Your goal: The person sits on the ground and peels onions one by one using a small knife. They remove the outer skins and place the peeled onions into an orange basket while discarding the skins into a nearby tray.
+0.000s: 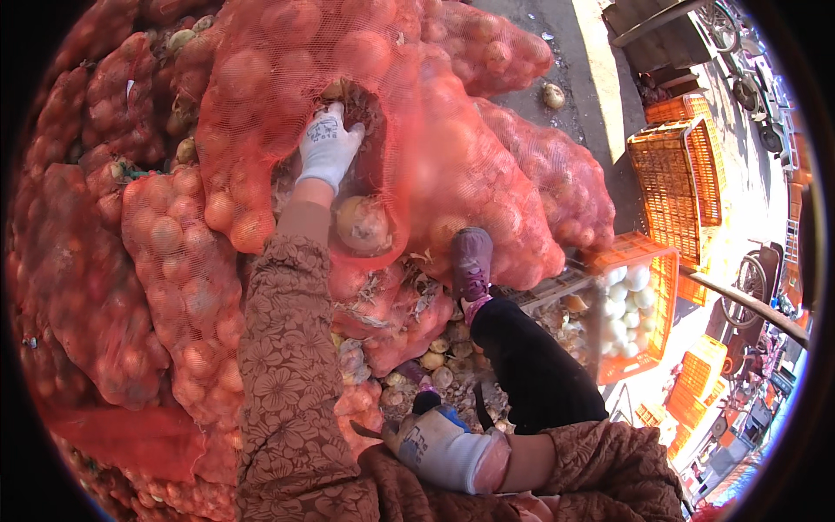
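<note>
My left hand (328, 149), in a white glove bearing print, reaches into the torn opening of a red mesh sack of onions (287, 72). Its thumb is spread, and its fingertips are at a brownish onion (333, 90) among dry skins. Lower in the opening, a large pale onion (363, 223) shows by my wrist. My right hand (436, 450), also gloved in white, is closed near my lap around a dark pointed tool (365, 430), perhaps a knife. Most of that tool is hidden by the hand.
Filled onion sacks (182, 261) lie left and ahead. My shoe (472, 258) rests against another sack (470, 189). Loose onions and skins (450, 359) cover the ground. An orange crate (665, 307) at right holds peeled white onions (629, 307); a wooden pole (743, 303) and more crates (672, 169) stand beyond.
</note>
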Available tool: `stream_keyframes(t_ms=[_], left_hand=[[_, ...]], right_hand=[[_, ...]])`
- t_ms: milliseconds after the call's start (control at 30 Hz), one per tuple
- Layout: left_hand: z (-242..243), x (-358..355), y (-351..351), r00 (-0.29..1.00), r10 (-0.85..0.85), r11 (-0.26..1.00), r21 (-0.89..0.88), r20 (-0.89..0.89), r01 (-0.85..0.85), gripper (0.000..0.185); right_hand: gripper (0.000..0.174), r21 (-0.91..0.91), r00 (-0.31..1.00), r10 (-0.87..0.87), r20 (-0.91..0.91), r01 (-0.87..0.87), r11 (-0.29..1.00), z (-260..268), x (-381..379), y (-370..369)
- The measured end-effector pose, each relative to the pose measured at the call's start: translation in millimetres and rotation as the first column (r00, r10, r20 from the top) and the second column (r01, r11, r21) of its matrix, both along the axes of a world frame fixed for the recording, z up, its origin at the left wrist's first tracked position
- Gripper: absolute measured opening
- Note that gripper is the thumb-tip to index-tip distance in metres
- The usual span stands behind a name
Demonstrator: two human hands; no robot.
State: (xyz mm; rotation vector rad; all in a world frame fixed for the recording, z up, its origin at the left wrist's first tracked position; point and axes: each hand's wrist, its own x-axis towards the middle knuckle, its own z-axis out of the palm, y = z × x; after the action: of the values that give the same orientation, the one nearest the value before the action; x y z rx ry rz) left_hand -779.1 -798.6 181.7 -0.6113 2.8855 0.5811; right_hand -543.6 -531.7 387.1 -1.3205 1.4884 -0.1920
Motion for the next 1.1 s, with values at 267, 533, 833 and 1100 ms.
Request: stream_keyframes(t_ms=[267,533,833,1100], left_hand=[[4.3,-94.9,-28.4,0.969,0.041,0.996,0.082,-0.243,-0.022,0.055],[28.6,-120.9,9.7,0.989,-0.147,0.956,-0.252,0.030,0.150,0.024],[54.2,-35.5,21.2,0.982,-0.081,0.964,-0.237,0.173,0.121,0.071],[-44.5,-36.1,9.5,0.971,0.100,0.959,0.282,-0.215,-0.037,0.097]], right_hand=[[0.029,-0.097,0.957,-0.233,0.170,0.252,0.963,-14.5,4.3,16.6],[0.036,-0.087,0.962,-0.179,0.208,0.200,0.976,-12.2,-3.0,10.8],[0.037,0.019,0.995,-0.065,0.079,0.063,0.998,-0.1,-9.7,-2.1],[0.034,-0.121,0.993,-0.103,0.051,0.108,0.987,-4.4,21.0,5.0]])
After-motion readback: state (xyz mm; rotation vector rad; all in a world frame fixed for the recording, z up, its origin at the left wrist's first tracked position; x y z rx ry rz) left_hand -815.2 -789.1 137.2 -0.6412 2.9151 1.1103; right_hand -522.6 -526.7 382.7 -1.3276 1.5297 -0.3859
